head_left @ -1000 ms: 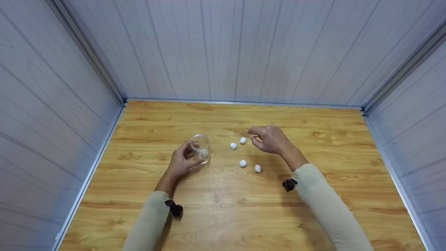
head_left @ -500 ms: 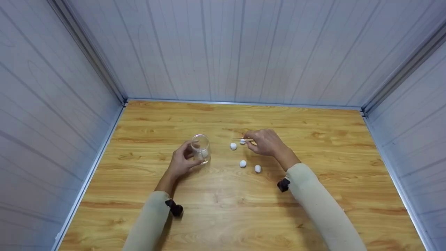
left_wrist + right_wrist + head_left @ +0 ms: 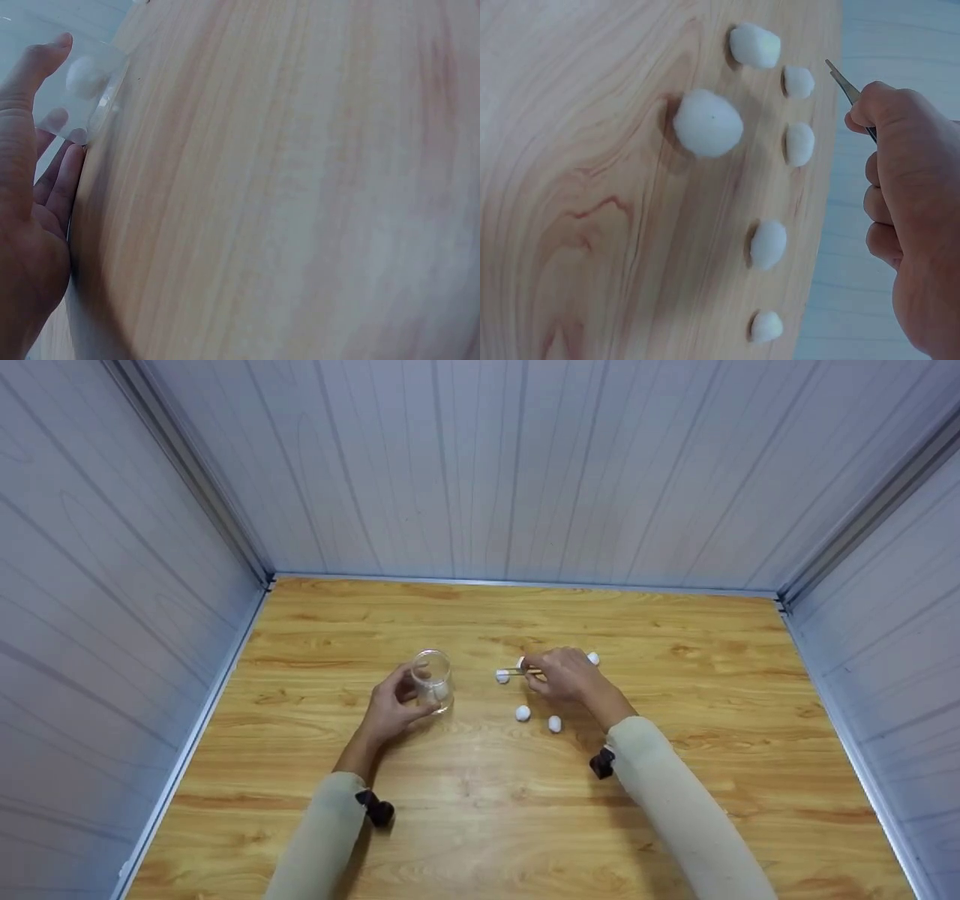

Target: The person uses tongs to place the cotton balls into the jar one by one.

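Right hand (image 3: 566,673), shifted slightly nearer, pinches slim metal tweezers (image 3: 841,77), tips at leftmost loose round white cotton ball (image 3: 502,678); at left, left hand (image 3: 388,707) curled round clear cylindrical glass cup (image 3: 433,675), white ball inside (image 3: 441,691).

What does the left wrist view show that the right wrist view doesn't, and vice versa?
Only the left wrist view shows the left hand, holding a clear glass with a white ball inside. Only the right wrist view shows the right hand, pinching tweezers, and a group of six white balls. Both show the wood-grain tabletop and a pale wall. A white sliver at the left wrist view's top edge is too cut off to identify.
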Demonstrator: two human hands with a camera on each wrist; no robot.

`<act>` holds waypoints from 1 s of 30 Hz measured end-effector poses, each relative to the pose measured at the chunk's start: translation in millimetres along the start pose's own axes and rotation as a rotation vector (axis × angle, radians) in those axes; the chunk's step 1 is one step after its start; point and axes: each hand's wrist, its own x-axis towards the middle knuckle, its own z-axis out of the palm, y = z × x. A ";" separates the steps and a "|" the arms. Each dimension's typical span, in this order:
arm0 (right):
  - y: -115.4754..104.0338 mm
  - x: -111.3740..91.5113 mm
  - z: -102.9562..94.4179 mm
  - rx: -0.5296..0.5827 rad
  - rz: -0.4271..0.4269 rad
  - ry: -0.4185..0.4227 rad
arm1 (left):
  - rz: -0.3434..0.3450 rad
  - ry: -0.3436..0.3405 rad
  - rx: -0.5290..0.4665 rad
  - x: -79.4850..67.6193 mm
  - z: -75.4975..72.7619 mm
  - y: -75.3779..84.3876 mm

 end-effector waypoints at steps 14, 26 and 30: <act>1.1 -3.1 9.5 -0.022 0.016 0.002 | 0.000 -0.012 -0.017 -0.9 0.6 2.6; 0.2 -3.6 10.9 -0.006 0.020 0.025 | 0.002 -0.012 -0.030 -0.6 0.1 1.9; 0.5 -3.5 12.0 -0.004 0.010 0.041 | 0.006 -0.012 -0.020 -0.4 -0.4 1.3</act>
